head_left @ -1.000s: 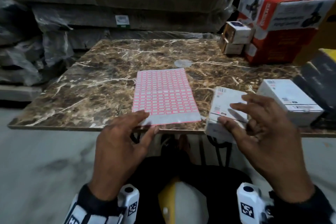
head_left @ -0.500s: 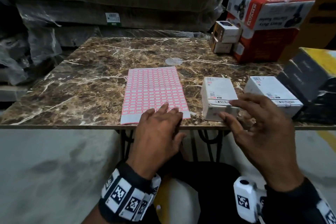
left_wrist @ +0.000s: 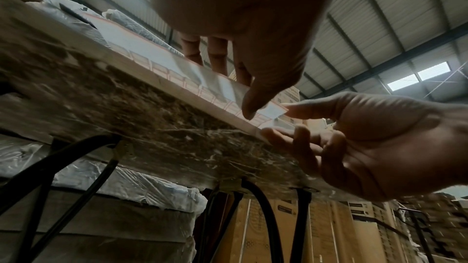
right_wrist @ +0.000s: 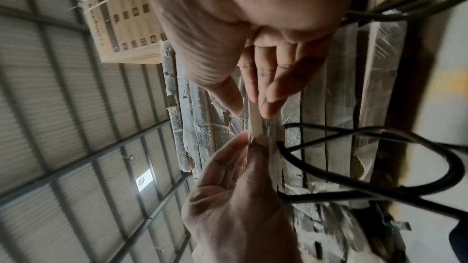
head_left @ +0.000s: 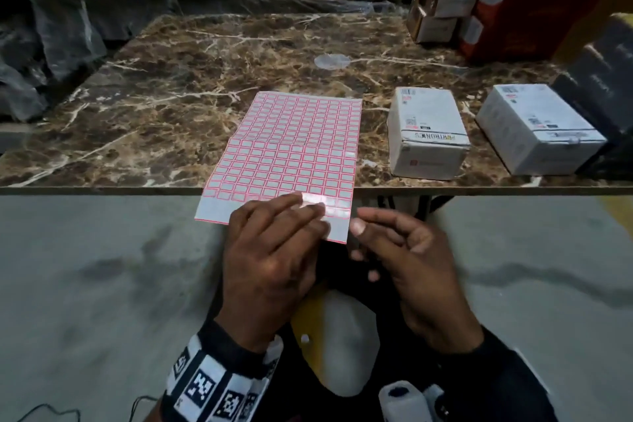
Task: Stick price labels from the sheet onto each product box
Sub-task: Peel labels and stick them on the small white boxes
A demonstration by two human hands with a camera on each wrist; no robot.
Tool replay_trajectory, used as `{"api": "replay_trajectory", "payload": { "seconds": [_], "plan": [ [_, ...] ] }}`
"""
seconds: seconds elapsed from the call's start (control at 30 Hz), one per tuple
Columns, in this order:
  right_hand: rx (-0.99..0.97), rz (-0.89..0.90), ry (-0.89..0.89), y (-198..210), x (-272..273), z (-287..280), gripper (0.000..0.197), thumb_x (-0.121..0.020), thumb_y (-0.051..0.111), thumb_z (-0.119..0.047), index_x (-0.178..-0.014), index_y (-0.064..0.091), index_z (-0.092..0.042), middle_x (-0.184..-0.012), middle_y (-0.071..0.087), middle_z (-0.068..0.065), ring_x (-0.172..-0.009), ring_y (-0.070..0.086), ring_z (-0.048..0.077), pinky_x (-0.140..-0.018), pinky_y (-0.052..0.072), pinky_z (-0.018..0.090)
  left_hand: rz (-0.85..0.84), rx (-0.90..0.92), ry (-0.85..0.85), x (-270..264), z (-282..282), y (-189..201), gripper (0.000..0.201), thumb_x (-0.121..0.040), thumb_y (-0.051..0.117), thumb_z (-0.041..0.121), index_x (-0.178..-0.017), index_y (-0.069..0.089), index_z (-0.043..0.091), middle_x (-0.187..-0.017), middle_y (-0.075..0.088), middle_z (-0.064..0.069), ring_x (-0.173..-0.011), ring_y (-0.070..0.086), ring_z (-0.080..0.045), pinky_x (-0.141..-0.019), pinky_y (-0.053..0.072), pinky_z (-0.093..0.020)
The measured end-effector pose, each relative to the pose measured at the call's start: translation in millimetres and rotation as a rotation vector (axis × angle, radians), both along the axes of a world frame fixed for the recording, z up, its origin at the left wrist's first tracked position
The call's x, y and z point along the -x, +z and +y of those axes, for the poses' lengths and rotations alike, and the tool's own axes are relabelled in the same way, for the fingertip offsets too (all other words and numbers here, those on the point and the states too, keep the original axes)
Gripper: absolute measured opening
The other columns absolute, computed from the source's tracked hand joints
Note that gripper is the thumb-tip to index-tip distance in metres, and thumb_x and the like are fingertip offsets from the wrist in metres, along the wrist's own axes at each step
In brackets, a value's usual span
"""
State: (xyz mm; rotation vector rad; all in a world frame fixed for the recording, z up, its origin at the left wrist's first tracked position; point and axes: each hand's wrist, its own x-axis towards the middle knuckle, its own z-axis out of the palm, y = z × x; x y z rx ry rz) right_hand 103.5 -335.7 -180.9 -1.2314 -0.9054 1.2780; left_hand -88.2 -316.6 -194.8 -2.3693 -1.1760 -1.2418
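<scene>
A sheet of red-bordered price labels (head_left: pixel 286 151) is seen lying on a brown marble-patterned table (head_left: pixel 164 103), its near end drawn past the table's front edge and hanging over the floor. That overhanging end is pinched by the left hand (head_left: pixel 270 260), with the fingers laid across the top of the sheet's near right corner and the thumb (left_wrist: pixel 255 99) pressed up from beneath, as is shown in the left wrist view. The right hand (head_left: pixel 407 257) is held just to the right of the sheet's near right corner, thumb and forefinger extended toward that corner and the other fingers loosely curled; in the right wrist view the sheet's thin edge (right_wrist: pixel 254 119) is seen between thumb and forefinger, but whether it is actually gripped cannot be told. To the right of the sheet, two white product boxes are set on the table: a nearer white box (head_left: pixel 426 134) just beside the sheet and a farther white box (head_left: pixel 537 127) beyond it, the two apart from each other. Behind them, at the table's far right corner, a stack of red-and-white cartons (head_left: pixel 534 0) and two small boxes (head_left: pixel 442 3) is visible. A dark box (head_left: pixel 603 79) is placed to the right of the farther white box.
</scene>
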Motion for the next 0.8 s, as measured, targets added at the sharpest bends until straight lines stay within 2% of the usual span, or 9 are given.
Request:
{"api": "replay_trajectory", "payload": {
  "seconds": [0.07,0.2,0.37,0.4,0.47,0.53,0.7,0.8],
  "plan": [
    [0.004,0.091,0.012,-5,4,2,0.039,-0.074,0.085,-0.029,-0.110,0.079,-0.016,-0.102,0.083,0.009,-0.072,0.071,0.014,-0.054,0.048,0.022,-0.002,0.009,0.010,2,-3,-1,0.015,-0.098,0.067,0.014,-0.100,0.082,0.012,-0.126,0.074,-0.001,-0.116,0.069,-0.033,-0.095,0.048,-0.051],
    [-0.013,0.154,0.005,-10,8,3,0.031,-0.072,0.086,-0.023,-0.103,0.081,-0.021,-0.102,0.083,0.010,-0.070,0.072,0.012,-0.054,0.049,0.019,-0.013,0.075,0.025,2,-8,3,0.014,-0.095,0.072,0.020,-0.103,0.082,0.013,-0.130,0.072,-0.001,-0.120,0.066,-0.035,-0.095,0.047,-0.053],
    [-0.060,0.103,-0.026,-6,8,1,0.042,-0.076,0.084,-0.018,-0.116,0.073,-0.019,-0.101,0.083,0.009,-0.078,0.076,0.015,-0.059,0.052,0.022,-0.103,0.149,0.016,-4,-15,18,0.025,-0.090,0.079,0.034,-0.108,0.082,0.015,-0.132,0.070,-0.001,-0.125,0.060,-0.035,-0.098,0.046,-0.055],
    [-0.080,0.085,-0.032,-4,8,1,0.042,-0.077,0.083,-0.017,-0.118,0.071,-0.020,-0.101,0.083,0.008,-0.082,0.078,0.017,-0.063,0.056,0.025,-0.102,0.154,0.014,-5,-14,21,0.026,-0.091,0.078,0.034,-0.110,0.081,0.016,-0.134,0.069,-0.001,-0.127,0.059,-0.035,-0.098,0.046,-0.056],
    [-0.125,0.048,-0.036,1,7,-1,0.044,-0.079,0.083,-0.015,-0.121,0.070,-0.021,-0.101,0.083,0.008,-0.092,0.081,0.025,-0.079,0.064,0.037,-0.091,0.156,0.016,-7,-11,26,0.025,-0.093,0.076,0.033,-0.113,0.081,0.020,-0.137,0.067,-0.001,-0.129,0.057,-0.036,-0.100,0.045,-0.057],
    [-0.175,-0.007,-0.030,4,7,-3,0.045,-0.083,0.082,-0.010,-0.123,0.068,-0.024,-0.100,0.083,0.006,-0.096,0.081,0.026,-0.090,0.064,0.044,-0.083,0.153,0.016,-9,-7,28,0.023,-0.094,0.075,0.033,-0.113,0.081,0.022,-0.138,0.066,-0.001,-0.130,0.056,-0.036,-0.101,0.044,-0.057],
    [-0.257,-0.086,-0.027,8,8,-3,0.054,-0.090,0.079,0.000,-0.134,0.061,-0.026,-0.100,0.083,0.003,-0.100,0.080,0.019,-0.090,0.065,0.036,-0.096,0.145,0.006,-12,-3,29,0.019,-0.092,0.079,0.033,-0.107,0.083,0.023,-0.136,0.068,0.000,-0.127,0.057,-0.037,-0.100,0.044,-0.057],
    [-0.300,-0.141,-0.034,10,9,-4,0.063,-0.090,0.079,0.000,-0.140,0.056,-0.030,-0.098,0.084,-0.002,-0.101,0.079,0.016,-0.090,0.063,0.035,-0.088,0.146,0.012,-13,-3,33,0.014,-0.093,0.078,0.034,-0.101,0.084,0.025,-0.127,0.071,0.001,-0.115,0.059,-0.036,-0.094,0.045,-0.054]
  ]
}}
